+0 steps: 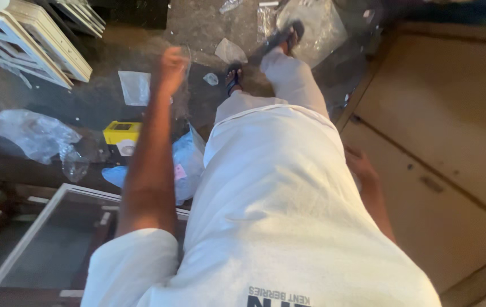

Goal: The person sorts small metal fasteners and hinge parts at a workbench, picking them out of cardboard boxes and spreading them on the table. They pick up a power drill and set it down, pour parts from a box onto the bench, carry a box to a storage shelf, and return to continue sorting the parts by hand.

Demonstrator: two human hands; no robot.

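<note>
Looking straight down the person's own body here, white T-shirt (288, 204) filling most of the view, pale trousers (288, 79) below it and dark sandals (232, 78) on a dusty stone floor (197, 28). The left hand (172, 67) hangs out ahead of the body, arm stretched down, and it's blurred enough that I cannot tell whether the fingers are curled or loose; nothing shows in it. The right hand (359, 165) sits low against the hip edge of the shirt, fingers looking loosely bent, also holding nothing as far as I can see (it's half tucked behind the cloth). Nearest to the left hand is a flat clear plastic bag (135, 88) just off to its outer side on the floor, and a crumpled white scrap (230, 51) lies on its inner side, near the sandals. Down beside the left forearm there's a small yellow box (121, 133) and a bluish plastic bag (186, 165), right next to each other. Further out from the left hand is a bunched clear plastic wrap (32, 133), and white slatted frames (32, 40) lean beyond that. By the left elbow is a glass panel in a pale frame (44, 222). On the right hand's outer side runs a tan cabinet door (442, 142), close by.
</note>
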